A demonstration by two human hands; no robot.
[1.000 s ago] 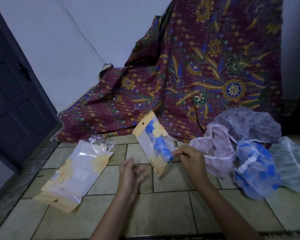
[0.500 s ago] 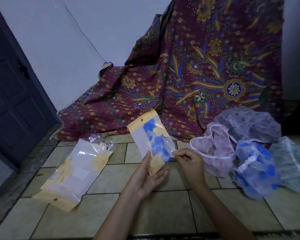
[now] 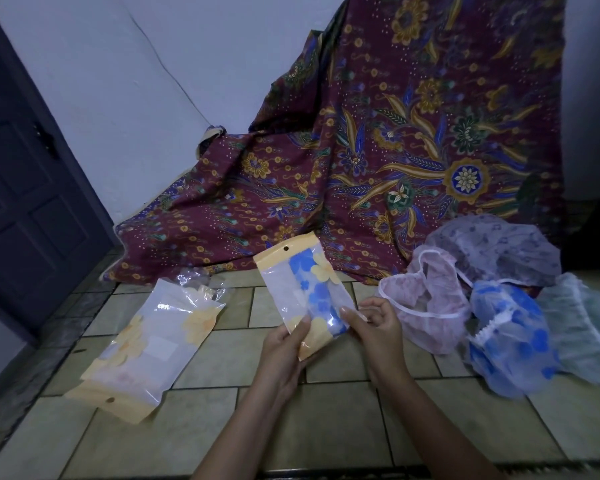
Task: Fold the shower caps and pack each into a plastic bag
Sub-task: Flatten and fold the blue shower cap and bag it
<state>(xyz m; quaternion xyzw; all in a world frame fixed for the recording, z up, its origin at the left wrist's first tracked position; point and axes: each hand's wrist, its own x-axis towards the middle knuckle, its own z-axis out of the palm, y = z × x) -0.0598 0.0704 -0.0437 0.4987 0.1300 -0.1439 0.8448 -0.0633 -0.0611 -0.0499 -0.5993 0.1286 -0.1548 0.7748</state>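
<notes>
Both our left hand and right hand pinch the lower end of the plastic bag held above the floor, blue-flowered shower cap folded inside; should that end be unsealed, which we cannot tell, the cap may slip out.

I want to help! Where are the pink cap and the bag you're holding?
pink cap (image 3: 437, 332), head view, on its lower fabric.
bag (image 3: 286, 292), head view, on its clear front.

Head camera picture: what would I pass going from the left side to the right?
The dark door → flat bags on the floor → packed bag → pink cap → blue cap → green cap.
</notes>
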